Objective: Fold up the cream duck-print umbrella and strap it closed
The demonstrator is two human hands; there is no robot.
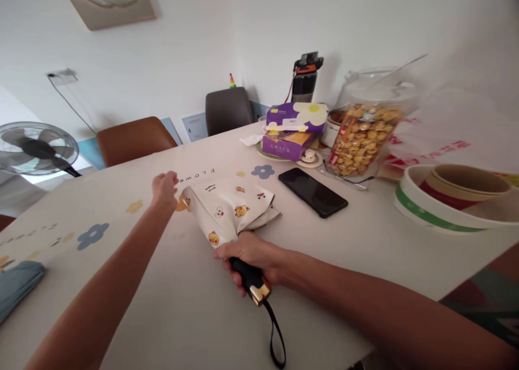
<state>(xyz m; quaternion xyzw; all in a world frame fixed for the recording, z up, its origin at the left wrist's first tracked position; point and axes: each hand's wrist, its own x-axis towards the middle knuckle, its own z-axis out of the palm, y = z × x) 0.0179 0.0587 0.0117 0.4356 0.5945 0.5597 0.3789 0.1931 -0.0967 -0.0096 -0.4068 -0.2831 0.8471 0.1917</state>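
Note:
A white folding umbrella [227,208] with small cartoon print lies loosely folded over the table. My right hand [253,256] is closed around it where the black handle meets the fabric. The handle ends in a gold-coloured cap, and a black wrist strap hangs from it. Just left of the umbrella's far end, my left hand [164,190] is raised with its fingers curled shut. Whatever those fingers may hold is hidden. A black phone [313,192] rests flat to the right of the fabric.
The white table [162,305] has printed flowers. At its back right stand purple boxes [287,143], a dark bottle [305,78], a snack jar [363,138] and white-and-green paper bowls [430,213]. Blue folded fabric [20,286] lies at the left edge. Chairs [135,140] and a fan [38,148] stand beyond.

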